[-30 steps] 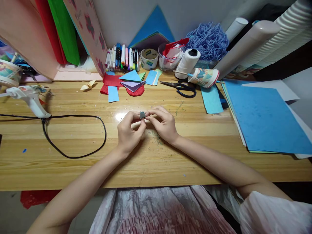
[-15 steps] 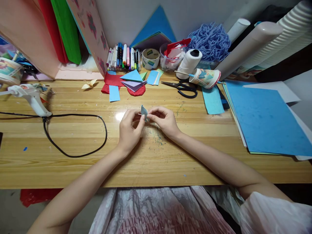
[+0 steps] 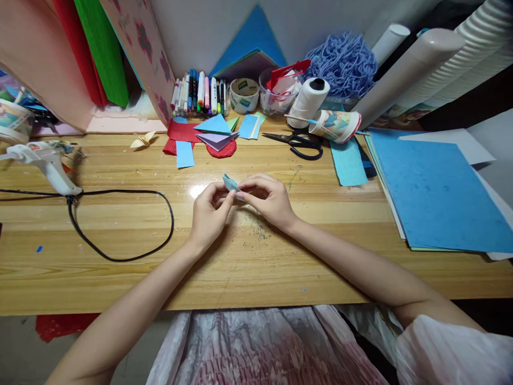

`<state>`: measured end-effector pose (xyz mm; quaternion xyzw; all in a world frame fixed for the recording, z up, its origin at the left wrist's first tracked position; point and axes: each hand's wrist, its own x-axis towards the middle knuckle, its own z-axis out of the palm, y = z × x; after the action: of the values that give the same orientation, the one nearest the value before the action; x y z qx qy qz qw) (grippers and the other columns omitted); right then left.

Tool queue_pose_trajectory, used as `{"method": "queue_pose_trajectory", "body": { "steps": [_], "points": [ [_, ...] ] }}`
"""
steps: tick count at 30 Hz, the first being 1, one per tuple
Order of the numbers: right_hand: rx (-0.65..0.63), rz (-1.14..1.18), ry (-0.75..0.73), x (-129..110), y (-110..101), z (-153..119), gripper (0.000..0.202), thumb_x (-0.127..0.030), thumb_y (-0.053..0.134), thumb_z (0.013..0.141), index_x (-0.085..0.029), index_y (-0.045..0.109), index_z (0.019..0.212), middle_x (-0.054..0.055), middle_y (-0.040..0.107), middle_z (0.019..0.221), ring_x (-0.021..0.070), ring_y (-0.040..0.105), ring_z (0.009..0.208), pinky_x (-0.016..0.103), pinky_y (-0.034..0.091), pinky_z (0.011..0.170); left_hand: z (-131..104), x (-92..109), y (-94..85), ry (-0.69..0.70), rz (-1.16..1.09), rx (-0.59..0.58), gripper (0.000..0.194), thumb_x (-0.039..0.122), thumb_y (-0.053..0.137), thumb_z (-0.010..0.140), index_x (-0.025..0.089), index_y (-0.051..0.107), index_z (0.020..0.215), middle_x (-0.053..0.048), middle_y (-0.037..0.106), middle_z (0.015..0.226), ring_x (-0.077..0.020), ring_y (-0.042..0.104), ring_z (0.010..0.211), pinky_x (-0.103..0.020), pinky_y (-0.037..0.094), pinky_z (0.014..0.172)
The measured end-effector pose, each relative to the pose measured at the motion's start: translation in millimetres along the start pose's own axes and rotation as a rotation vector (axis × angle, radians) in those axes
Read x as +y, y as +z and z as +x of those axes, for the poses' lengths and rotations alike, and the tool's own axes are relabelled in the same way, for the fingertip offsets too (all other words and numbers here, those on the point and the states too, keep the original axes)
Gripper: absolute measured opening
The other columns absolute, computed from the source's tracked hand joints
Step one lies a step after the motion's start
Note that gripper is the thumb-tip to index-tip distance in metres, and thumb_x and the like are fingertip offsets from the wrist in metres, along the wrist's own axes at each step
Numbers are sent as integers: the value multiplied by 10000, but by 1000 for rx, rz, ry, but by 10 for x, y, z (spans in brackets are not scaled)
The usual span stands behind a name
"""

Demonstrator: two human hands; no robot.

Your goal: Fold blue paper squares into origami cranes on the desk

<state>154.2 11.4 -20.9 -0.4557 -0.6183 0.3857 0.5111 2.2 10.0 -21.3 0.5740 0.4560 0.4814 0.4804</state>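
A small folded piece of blue paper (image 3: pixel 230 183) is pinched between my two hands, just above the middle of the wooden table (image 3: pixel 132 289). My left hand (image 3: pixel 210 211) grips it from the left between thumb and fingers. From the right, my right hand (image 3: pixel 270 200) pinches its lower right end with thumb and forefinger. My fingers cover part of the paper's lower edge. Beyond my hands lie a folded blue and purple paper (image 3: pixel 217 140), red crepe paper (image 3: pixel 182 131) and a blue paper strip (image 3: pixel 185 154).
Black-handled scissors (image 3: pixel 298 143) lie behind my right hand. A white glue gun (image 3: pixel 48 168) with a looped black cord (image 3: pixel 172 214) is at left. Markers (image 3: pixel 200 93), a tape roll (image 3: pixel 244 96) and blue yarn (image 3: pixel 340 67) line the back. Blue sheets (image 3: pixel 449 198) lie at right.
The folded blue paper has tipped over to the left and turned in my fingers. Both hands still hold it, with the right fingers shifted slightly left. The view has moved slightly.
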Motion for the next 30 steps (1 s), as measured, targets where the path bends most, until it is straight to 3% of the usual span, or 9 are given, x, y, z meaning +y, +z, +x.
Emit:
{"method": "queue_pose_trajectory", "body": {
  "steps": [4,9,22,30],
  "points": [
    [1,95,52,43,15,15,115,-271,736,694,-214,696,785,20,639,847,146,629,813,314,554,759,1,-19,6,22,58,0,134,267,624,790,178,591,884,-45,660,885,-143,648,819,-284,554,744],
    [44,46,-22,41,17,10,52,-188,728,696,-220,692,679,6,649,776,136,618,779,295,542,710,3,-47,17,8,48,-4,109,249,614,789,173,565,851,-36,645,858,-135,644,797,-289,552,750],
    [38,-104,-160,12,7,-34,50,-186,658,768,-217,692,749,21,678,817,141,633,775,284,523,700,-9,-28,20,35,49,8,101,229,610,785,176,559,854,-22,636,849,-128,637,799,-277,542,766],
    [59,-100,-65,-20,25,-63,56,-187,640,771,-196,676,813,18,698,823,134,656,752,279,557,706,-45,3,-3,93,151,-5,114,177,594,795,179,555,902,-25,634,900,-127,632,856,-282,527,819]
  ]
}}
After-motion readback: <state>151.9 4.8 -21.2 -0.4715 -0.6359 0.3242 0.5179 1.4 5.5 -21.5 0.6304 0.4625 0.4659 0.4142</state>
